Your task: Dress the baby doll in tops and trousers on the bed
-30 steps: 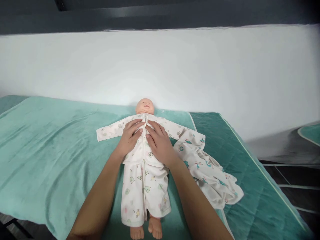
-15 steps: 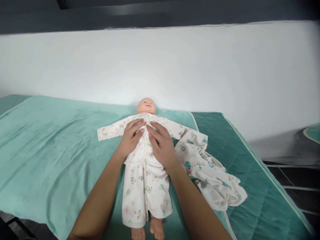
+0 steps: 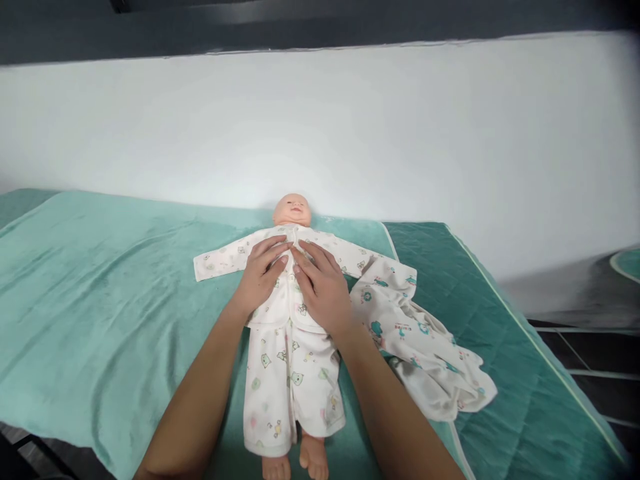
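Observation:
A baby doll (image 3: 292, 211) lies on its back, dressed in a white printed long-sleeved shirt (image 3: 280, 307) and matching trousers (image 3: 270, 387). Its bare feet (image 3: 314, 457) show at the bottom. My left hand (image 3: 261, 277) rests on one side of the shirt's chest, fingers stretched and a little apart. On the other side lies my right hand (image 3: 324, 283), its fingers also spread. The fingertips of both hands come close together over the shirt's front placket. Whether any cloth is caught under the fingertips is hidden.
A crumpled white cloth with blue-green print (image 3: 420, 347) lies at the right, touching the doll's sleeve. A light green sheet (image 3: 125, 280) covers the bed, with a darker quilted cover (image 3: 520, 387) at right. Behind stands a white wall (image 3: 320, 127).
The view has shifted very slightly. Both hands stay on the doll's chest, and the right fingers have moved only a touch.

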Motion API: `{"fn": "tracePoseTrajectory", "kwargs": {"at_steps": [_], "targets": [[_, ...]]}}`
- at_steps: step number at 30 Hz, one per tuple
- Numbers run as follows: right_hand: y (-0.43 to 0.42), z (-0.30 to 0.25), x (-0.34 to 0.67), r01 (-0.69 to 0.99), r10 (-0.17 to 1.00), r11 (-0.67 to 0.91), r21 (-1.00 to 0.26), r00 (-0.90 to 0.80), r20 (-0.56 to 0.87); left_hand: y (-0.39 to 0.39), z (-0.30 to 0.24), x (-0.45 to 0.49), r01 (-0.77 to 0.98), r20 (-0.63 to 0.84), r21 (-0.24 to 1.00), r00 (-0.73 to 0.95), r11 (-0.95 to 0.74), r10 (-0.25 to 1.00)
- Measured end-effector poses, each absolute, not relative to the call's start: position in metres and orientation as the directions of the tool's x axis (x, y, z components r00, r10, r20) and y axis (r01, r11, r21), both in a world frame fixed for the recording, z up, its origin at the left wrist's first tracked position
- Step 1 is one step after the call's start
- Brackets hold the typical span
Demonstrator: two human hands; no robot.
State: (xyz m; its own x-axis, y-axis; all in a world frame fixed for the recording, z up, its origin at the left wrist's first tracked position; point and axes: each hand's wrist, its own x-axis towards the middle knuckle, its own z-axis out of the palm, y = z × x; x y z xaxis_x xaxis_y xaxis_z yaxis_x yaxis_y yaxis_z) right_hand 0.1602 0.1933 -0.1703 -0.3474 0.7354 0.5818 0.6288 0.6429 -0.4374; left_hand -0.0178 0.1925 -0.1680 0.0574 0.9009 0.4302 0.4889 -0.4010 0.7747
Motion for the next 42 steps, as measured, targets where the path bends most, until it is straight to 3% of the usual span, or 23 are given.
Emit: {"fn": "tracePoseTrajectory", "kwargs": {"at_steps": [6,16,29,38,42], "targets": [[0.193,-0.168,0.161,0.679,0.779,0.604,-0.416,-0.393,0.489,0.191,-0.166,-0.017,0.490,0.422,0.778,0.055,-0.393,0.905],[0.184,-0.162,0.155,0.766,0.809,0.523,-0.374,-0.307,0.502,0.189,-0.163,-0.018,0.577,0.418,0.715,0.102,-0.396,0.903],[0.186,-0.173,0.153,0.702,0.708,0.579,-0.415,-0.180,0.682,0.186,-0.161,-0.021,0.646,0.425,0.597,0.250,-0.477,0.870],[0.187,-0.173,0.153,0.556,0.805,0.522,-0.647,-0.069,0.590,0.180,-0.160,-0.019,0.685,0.453,0.487,0.332,-0.542,0.827],[0.188,-0.174,0.153,0.511,0.821,0.511,-0.691,-0.053,0.569,0.179,-0.156,-0.017,0.664,0.447,0.493,0.361,-0.562,0.819]]}}
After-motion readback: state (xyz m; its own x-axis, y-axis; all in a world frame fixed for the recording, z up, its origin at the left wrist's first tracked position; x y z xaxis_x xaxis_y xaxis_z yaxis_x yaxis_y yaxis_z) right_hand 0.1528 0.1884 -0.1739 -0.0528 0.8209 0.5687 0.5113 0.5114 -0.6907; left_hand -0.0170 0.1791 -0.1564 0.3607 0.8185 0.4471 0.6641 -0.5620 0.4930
